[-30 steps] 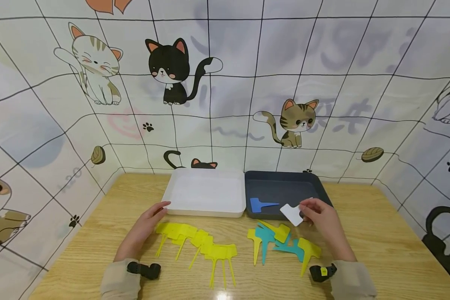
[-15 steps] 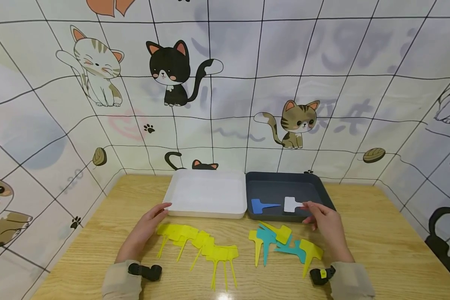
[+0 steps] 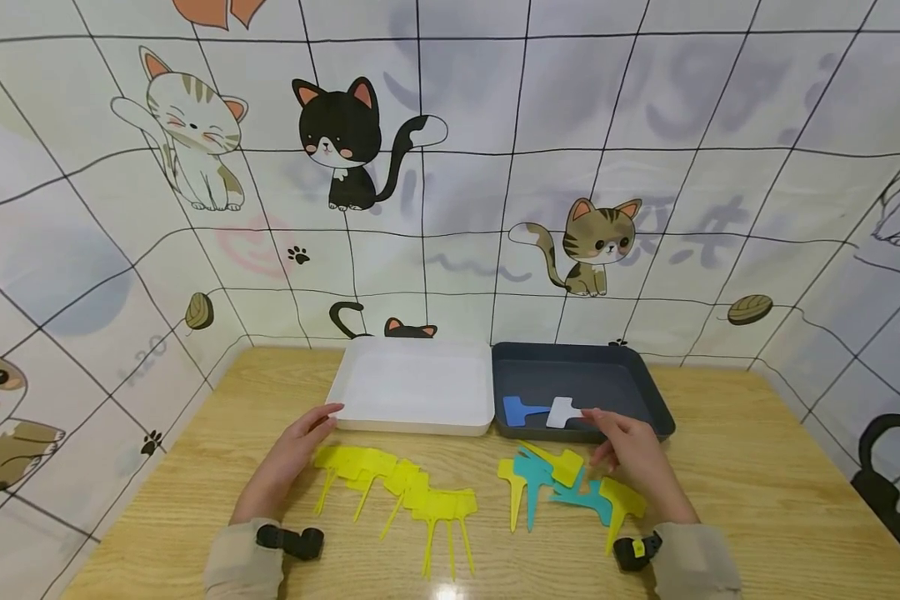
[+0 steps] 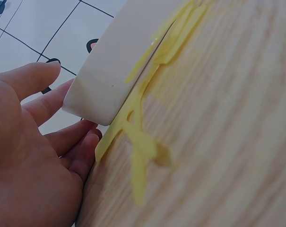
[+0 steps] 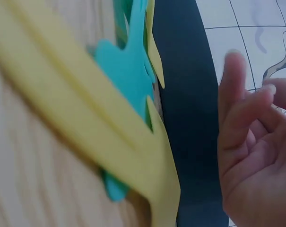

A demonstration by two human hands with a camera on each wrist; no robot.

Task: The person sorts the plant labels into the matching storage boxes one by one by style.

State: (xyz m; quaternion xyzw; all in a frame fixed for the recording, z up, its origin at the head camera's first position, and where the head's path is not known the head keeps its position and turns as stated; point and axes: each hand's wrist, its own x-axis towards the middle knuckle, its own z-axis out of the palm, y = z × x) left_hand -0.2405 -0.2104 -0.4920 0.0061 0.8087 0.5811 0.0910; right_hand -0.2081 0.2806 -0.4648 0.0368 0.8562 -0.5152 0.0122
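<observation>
Showing only in the head view, the white tag (image 3: pixel 562 412) is found at the fingertips (image 3: pixel 592 414) of the right grip (image 3: pixel 632 450); pinching cannot be confirmed. The white tray (image 4: pixel 105 75) is touched by the relaxed left grip (image 4: pixel 34 151).

White tag (image 3: pixel 563 412): flat, T-shaped, in the front part of the dark tray (image 3: pixel 573 371); stem directed right, its end hidden at the right fingers (image 3: pixel 602 418). Its head meets the stem of a blue tag (image 3: pixel 516 411), likewise T-shaped, lying in that tray. White tray (image 3: pixel 418 383): shallow, rectangular, level, beside the dark one; left fingers (image 3: pixel 325 414) touching its near-left corner.
</observation>
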